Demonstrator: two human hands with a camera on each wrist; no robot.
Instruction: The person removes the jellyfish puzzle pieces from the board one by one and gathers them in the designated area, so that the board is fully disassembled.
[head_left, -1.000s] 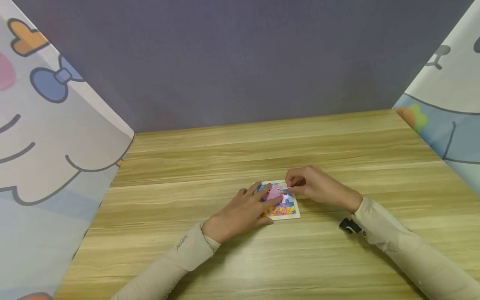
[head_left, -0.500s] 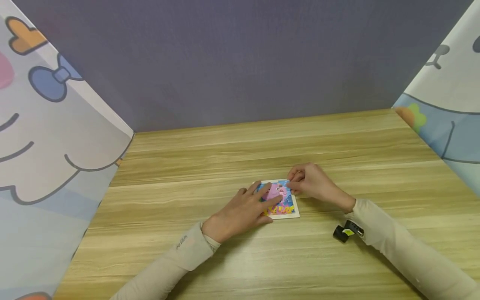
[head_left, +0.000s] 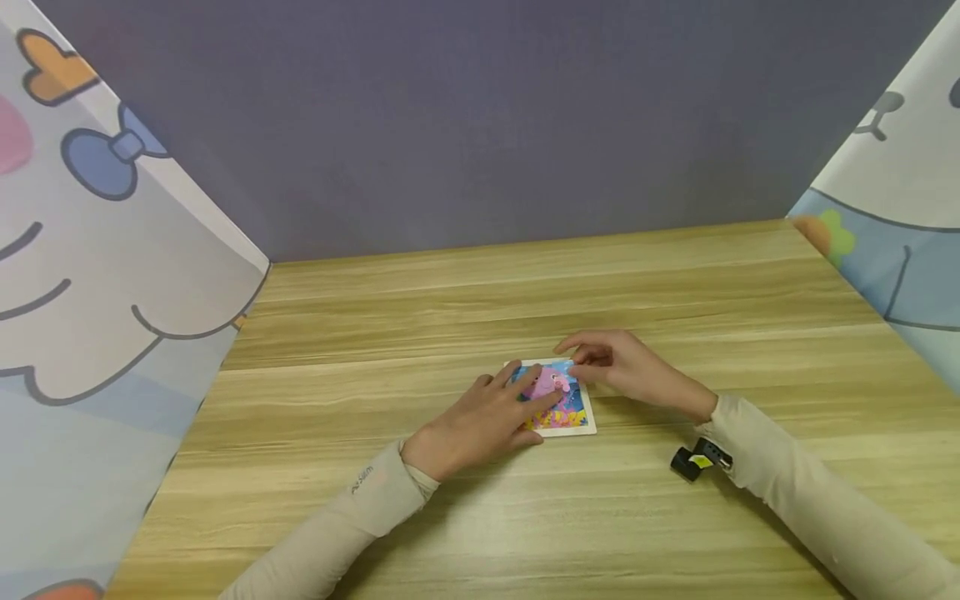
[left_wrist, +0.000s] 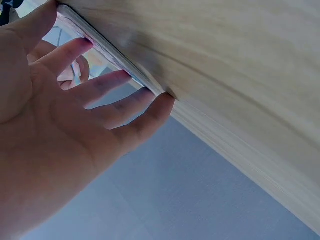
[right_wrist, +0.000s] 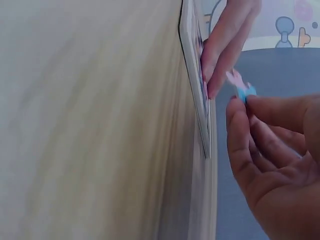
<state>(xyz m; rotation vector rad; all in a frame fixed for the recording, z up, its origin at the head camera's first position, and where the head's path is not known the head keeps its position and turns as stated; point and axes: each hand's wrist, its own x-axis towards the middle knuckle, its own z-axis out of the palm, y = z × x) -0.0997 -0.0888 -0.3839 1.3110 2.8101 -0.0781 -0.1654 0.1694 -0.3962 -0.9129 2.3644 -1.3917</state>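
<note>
A square, white-bordered jigsaw puzzle (head_left: 579,415) with a pink cartoon figure lies flat on the wood-grain counter (head_left: 412,317). The left hand (head_left: 474,427) rests spread fingers on its left side. Above its far right corner, the right hand (head_left: 626,367) pinches a small pink-and-light-blue puzzle piece (right_wrist: 242,88).

Beige sleeves (head_left: 795,479), dark lettering (head_left: 362,479), apparently a black wrist strap (head_left: 716,452).

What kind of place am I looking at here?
Likely a small partitioned work booth: a wood-grain tabletop, a plain grey-purple back panel, and cartoon-printed side panels on both sides.
</note>
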